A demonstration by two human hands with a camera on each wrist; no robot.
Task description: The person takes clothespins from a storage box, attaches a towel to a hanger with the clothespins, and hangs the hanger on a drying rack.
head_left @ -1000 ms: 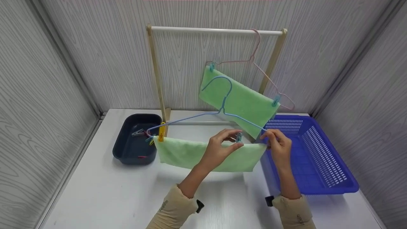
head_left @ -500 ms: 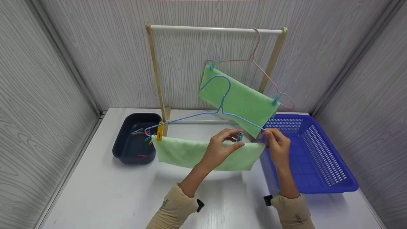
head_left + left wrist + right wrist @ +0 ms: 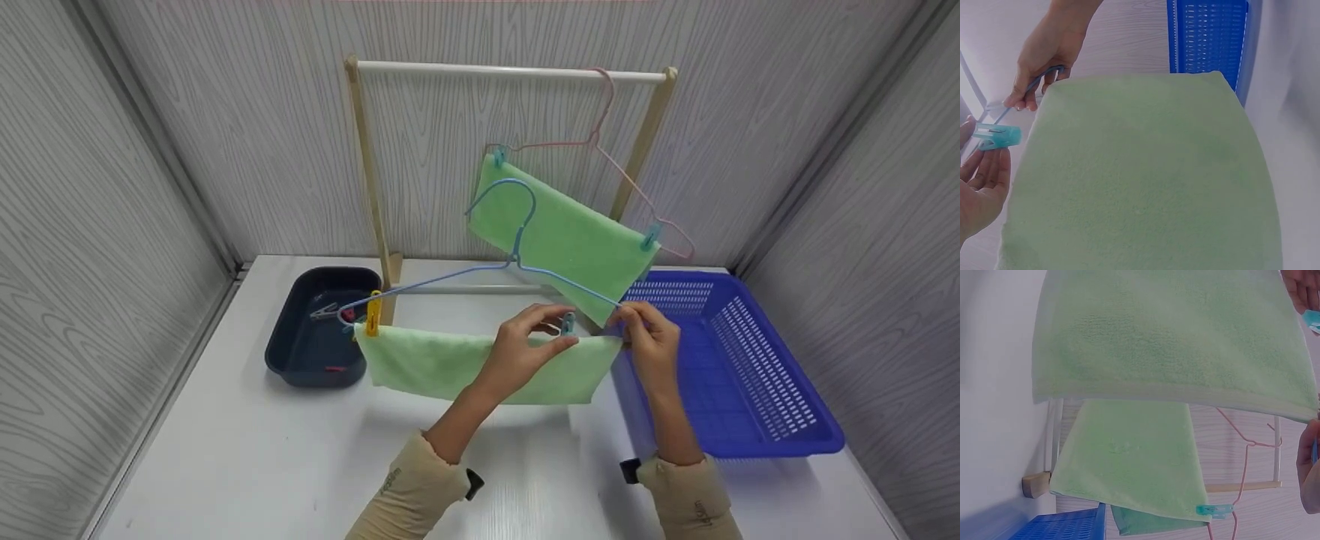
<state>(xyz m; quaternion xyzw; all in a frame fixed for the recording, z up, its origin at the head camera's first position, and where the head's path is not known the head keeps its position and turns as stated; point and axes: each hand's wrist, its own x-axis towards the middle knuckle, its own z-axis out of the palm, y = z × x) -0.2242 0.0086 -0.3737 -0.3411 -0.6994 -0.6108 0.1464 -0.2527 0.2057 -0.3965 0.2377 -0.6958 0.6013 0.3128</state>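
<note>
In the head view my left hand (image 3: pixel 516 352) pinches a teal clothespin (image 3: pixel 568 325) between thumb and fingers, just over the top edge of a light green towel (image 3: pixel 427 358). My right hand (image 3: pixel 654 351) grips the right end of a blue wire hanger (image 3: pixel 450 276) together with the towel's right corner. A yellow clothespin (image 3: pixel 373 313) joins the towel's left corner to the hanger. Seen in the left wrist view, the teal clothespin (image 3: pixel 998 136) is apart from the towel (image 3: pixel 1140 169). The hanger's hook points up and left, off the rack bar.
Behind stands a rack with a white bar (image 3: pixel 480 70); a pink hanger (image 3: pixel 596 139) on it carries another green towel (image 3: pixel 577 240), tilted, with teal clothespins. A dark basin (image 3: pixel 322 379) holding clothespins sits left. At right is a blue basket (image 3: pixel 832 442).
The blue hanger and its towel have shifted slightly left along with my right hand. My left hand and its teal clothespin have barely moved, coming a little closer to the right hand.
</note>
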